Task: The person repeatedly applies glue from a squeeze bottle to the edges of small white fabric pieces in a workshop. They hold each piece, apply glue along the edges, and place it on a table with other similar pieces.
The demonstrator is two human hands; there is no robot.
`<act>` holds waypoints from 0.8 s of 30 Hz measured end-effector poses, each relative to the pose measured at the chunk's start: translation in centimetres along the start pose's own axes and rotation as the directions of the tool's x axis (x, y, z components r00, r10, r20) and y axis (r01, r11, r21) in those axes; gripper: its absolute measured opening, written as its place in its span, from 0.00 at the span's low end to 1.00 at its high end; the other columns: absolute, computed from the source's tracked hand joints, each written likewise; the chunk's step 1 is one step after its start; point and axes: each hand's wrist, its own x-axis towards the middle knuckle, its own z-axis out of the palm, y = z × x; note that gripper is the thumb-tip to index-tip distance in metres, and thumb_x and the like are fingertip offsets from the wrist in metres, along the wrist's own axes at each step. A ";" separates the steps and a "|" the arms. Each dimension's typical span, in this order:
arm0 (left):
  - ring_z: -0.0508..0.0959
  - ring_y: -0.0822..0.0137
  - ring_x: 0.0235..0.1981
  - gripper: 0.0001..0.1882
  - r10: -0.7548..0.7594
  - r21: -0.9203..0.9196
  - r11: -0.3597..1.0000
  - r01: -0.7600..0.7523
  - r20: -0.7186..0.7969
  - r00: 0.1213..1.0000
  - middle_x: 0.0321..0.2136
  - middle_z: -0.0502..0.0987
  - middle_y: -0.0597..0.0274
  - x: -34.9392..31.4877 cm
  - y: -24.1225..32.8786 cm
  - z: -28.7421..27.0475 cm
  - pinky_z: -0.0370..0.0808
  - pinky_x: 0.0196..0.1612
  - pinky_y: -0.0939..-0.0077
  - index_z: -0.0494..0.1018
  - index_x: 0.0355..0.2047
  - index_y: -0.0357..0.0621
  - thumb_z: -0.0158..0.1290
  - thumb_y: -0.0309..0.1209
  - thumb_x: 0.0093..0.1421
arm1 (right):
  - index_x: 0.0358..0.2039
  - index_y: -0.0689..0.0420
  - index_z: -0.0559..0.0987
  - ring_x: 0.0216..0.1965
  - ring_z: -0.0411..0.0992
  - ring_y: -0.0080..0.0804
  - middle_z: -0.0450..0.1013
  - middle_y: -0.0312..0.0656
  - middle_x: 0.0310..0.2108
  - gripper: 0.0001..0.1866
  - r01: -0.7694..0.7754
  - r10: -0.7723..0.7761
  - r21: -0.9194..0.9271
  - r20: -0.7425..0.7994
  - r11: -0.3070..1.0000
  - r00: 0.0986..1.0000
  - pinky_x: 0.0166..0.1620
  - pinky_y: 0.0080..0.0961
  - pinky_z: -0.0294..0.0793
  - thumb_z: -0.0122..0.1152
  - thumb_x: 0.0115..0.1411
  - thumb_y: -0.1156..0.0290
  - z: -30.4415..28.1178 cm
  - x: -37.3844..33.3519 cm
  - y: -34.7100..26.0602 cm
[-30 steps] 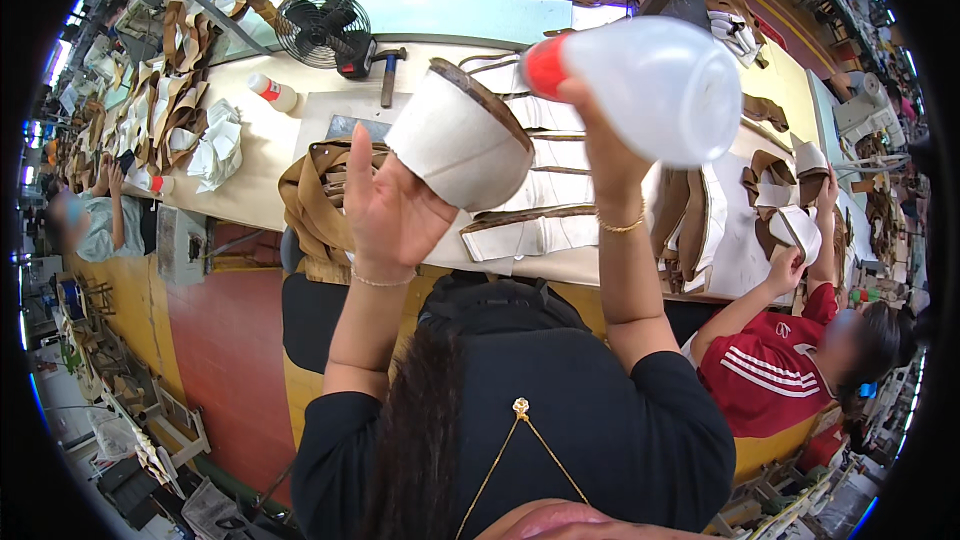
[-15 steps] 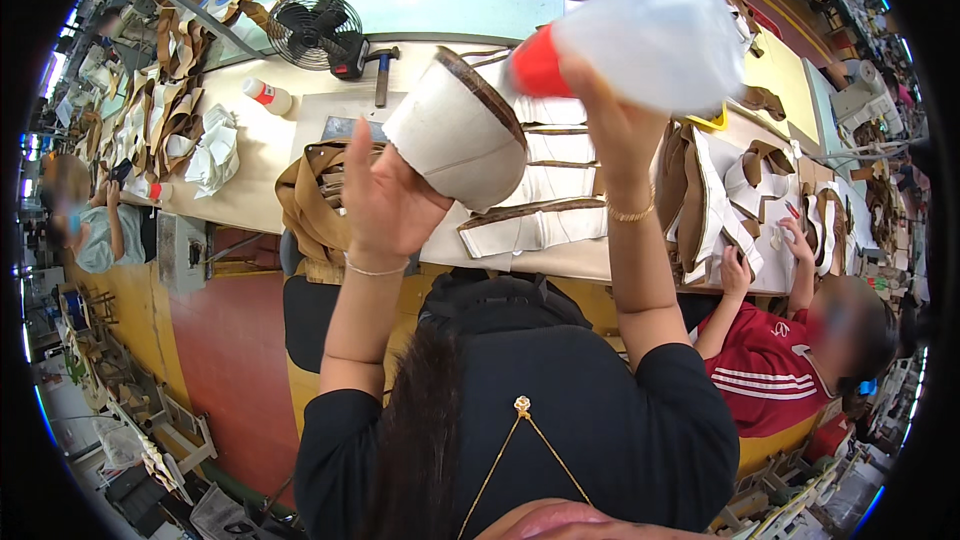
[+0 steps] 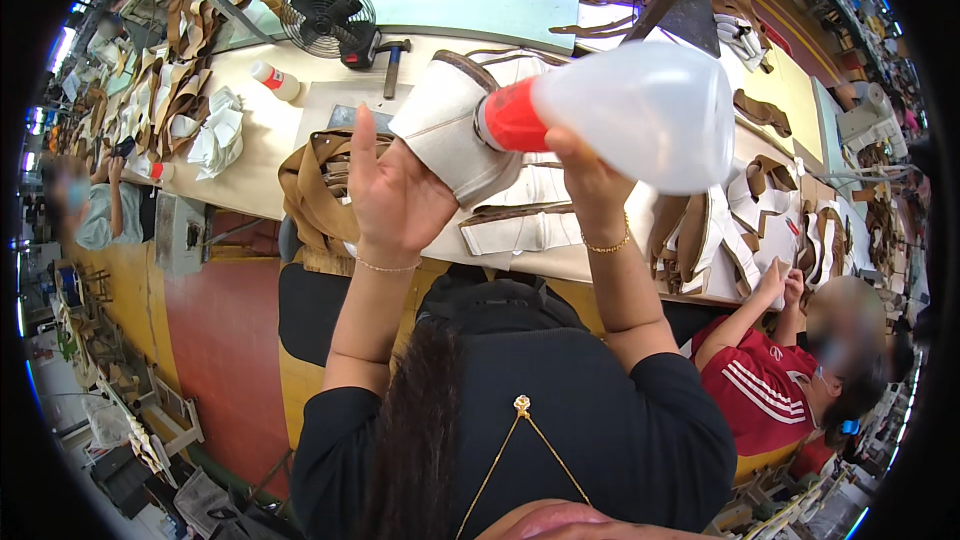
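My left hand (image 3: 402,190) supports a curved white piece with a brown edge (image 3: 452,125), which looks like fabric or leather. The thumb stands up, and the other fingers are partly hidden behind the piece. My right hand (image 3: 592,178) grips a translucent squeeze bottle (image 3: 645,115) from below. The bottle lies almost sideways, with its red end (image 3: 514,116) pointing left against or just in front of the piece; whether they touch I cannot tell. Similar white strips with brown edges (image 3: 520,230) lie in a row on the table under my hands.
Left of my hands are a brown bundle (image 3: 315,185), a hammer (image 3: 394,68), a black fan (image 3: 330,20), a small white bottle with a red label (image 3: 275,81) and crumpled white pieces (image 3: 216,135). On the right, a person in a red shirt (image 3: 755,385) sits at the table.
The bottle has swung down and left, and its red end now overlaps the white piece. My right hand lowered with it. The co-worker's hands have come together.
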 end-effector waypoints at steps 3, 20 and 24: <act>0.54 0.49 0.61 0.47 -0.033 0.015 0.999 0.032 0.038 0.999 0.60 0.52 0.44 -0.4 0.2 -0.4 0.49 0.61 0.50 0.49 0.60 0.32 0.28 0.64 0.57 | 0.38 0.59 0.77 0.35 0.71 0.24 0.74 0.37 0.35 0.21 0.025 -0.020 -0.053 0.083 0.998 0.996 0.39 0.23 0.72 0.71 0.45 0.63 -0.7 0.4 -0.4; 0.53 0.54 0.61 0.52 -0.089 -0.088 0.990 0.112 0.239 0.967 0.60 0.54 0.48 0.1 -0.8 -0.2 0.46 0.62 0.58 0.48 0.60 0.33 0.26 0.70 0.52 | 0.57 0.54 0.62 0.56 0.60 0.33 0.61 0.44 0.56 0.32 0.106 0.151 -0.355 0.625 0.929 0.766 0.59 0.31 0.59 0.61 0.52 0.70 -3.9 -1.7 3.5; 0.51 0.56 0.62 0.54 -0.068 -0.108 0.989 0.099 0.256 0.964 0.60 0.53 0.47 0.4 -0.9 -0.4 0.45 0.63 0.62 0.45 0.60 0.31 0.25 0.71 0.52 | 0.53 0.55 0.65 0.53 0.63 0.31 0.64 0.41 0.52 0.28 -0.013 0.193 -0.349 0.486 0.937 0.853 0.55 0.30 0.64 0.62 0.51 0.70 -4.4 -1.7 3.6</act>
